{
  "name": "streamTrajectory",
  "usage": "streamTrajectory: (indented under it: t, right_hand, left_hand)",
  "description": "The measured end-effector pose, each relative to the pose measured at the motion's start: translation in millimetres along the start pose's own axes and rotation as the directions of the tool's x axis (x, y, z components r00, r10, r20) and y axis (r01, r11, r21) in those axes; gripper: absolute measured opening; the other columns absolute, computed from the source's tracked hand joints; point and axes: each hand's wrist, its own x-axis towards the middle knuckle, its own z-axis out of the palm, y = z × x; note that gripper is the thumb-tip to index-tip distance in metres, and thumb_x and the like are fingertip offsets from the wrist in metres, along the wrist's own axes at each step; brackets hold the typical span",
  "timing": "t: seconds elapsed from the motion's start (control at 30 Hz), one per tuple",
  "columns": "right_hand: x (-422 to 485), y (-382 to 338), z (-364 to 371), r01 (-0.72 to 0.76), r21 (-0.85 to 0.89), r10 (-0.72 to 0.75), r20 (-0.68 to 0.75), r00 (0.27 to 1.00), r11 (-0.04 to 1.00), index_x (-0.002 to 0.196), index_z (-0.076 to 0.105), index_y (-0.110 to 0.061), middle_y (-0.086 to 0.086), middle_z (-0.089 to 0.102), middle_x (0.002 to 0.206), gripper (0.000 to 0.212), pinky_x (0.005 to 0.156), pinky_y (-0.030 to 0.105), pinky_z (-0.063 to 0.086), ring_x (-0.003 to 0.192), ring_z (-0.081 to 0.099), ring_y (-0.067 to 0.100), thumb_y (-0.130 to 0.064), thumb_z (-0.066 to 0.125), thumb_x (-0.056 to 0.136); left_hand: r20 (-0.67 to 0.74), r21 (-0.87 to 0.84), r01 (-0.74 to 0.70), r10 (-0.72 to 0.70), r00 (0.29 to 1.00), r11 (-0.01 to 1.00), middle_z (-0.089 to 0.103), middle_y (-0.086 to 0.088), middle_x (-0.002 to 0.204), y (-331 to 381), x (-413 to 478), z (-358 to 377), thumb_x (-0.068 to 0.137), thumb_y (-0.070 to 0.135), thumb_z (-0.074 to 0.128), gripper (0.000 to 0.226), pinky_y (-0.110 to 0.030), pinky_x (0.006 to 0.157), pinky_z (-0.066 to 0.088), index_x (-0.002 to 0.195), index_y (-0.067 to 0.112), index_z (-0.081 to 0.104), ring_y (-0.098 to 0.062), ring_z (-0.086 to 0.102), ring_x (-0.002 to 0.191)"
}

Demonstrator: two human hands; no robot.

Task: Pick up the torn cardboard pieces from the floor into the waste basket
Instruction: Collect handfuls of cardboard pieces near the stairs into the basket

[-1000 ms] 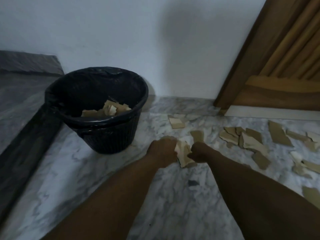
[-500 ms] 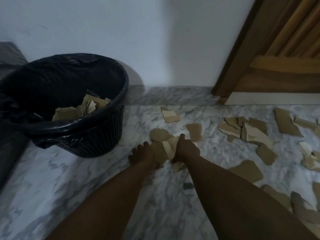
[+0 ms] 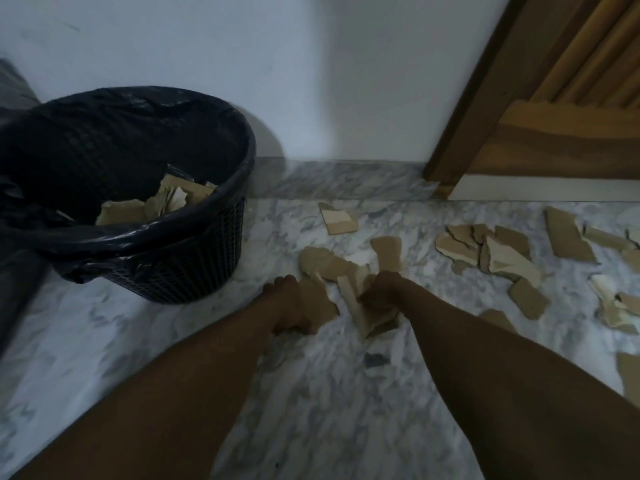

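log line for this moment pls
phase: gathering | left hand: grips cardboard piece | right hand: grips cardboard bundle | waste basket: some cardboard inside | floor: loose pieces scattered right

Both bare arms reach down, close together. The left hand (image 3: 290,304) and right hand (image 3: 380,292) each curl tight around cardboard pieces (image 3: 354,301).

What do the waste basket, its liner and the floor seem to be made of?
Black lattice-walled waste basket: probably moulded plastic, given its regular grid of holes. Black liner bag: thin glossy plastic film, crinkled over the rim. White grey-veined floor: polished marble or marble-look tile.
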Motion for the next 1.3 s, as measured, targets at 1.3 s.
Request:
streamTrajectory:
  t: [1.3]
  right_hand:
    - [95.3,70.7,50.3,0.149,0.333,0.158,-0.736,0.658,0.931,0.108,0.051,-0.026,-0.007,0.048,0.108,0.059,0.109,0.048,0.027,0.116,0.047,0.018,-0.075,0.052,0.076]
  left_hand:
    - [-0.267,-0.221,0.148,-0.205,0.942,0.964,0.032,-0.006,0.138,123.4,148.1,-69.5,0.086,0.055,0.057,0.071,-0.048,0.104,0.031,0.143,0.021,0.033,-0.029,0.034,0.129]
